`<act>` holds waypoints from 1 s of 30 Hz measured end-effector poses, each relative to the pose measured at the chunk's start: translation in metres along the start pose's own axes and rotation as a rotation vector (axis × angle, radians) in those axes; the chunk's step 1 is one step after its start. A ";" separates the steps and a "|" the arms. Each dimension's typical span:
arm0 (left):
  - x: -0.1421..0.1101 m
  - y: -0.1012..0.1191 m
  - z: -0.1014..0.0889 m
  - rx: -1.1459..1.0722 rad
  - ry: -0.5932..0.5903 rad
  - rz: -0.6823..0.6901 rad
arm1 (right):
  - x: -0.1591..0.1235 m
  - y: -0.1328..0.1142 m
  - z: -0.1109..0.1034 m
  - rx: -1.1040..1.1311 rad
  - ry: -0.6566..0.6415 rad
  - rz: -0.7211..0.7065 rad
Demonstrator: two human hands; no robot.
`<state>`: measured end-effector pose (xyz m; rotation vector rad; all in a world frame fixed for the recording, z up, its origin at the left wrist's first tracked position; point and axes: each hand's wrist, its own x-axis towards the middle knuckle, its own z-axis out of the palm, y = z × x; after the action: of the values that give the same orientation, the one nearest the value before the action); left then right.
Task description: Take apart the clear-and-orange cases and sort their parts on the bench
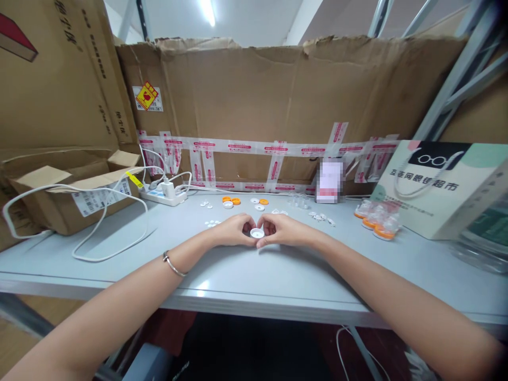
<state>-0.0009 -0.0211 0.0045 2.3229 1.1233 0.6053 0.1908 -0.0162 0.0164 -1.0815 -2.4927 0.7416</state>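
Both my hands meet at the middle of the grey table (246,275). My left hand (234,230) and my right hand (280,228) are curled, fingertips pinching a small round white cap (257,233) between them just above the tabletop. A metal bangle (173,264) sits on my left wrist. Behind the hands lie several loose white discs (212,223) and orange and white caps (232,201).
A white power strip (162,194) with cables lies at the back left beside a cardboard box (67,198). Bagged orange-capped parts (377,217) and a paper bag (440,185) stand at the right. A taped cardboard wall (278,106) closes the back.
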 end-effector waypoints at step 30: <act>0.001 -0.003 0.003 -0.108 -0.092 0.061 | 0.023 0.015 -0.011 0.039 0.324 0.134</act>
<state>-0.0003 -0.0189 0.0003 2.2746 0.9576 0.5617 0.1890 0.0131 0.0186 -1.2542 -2.1436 0.5936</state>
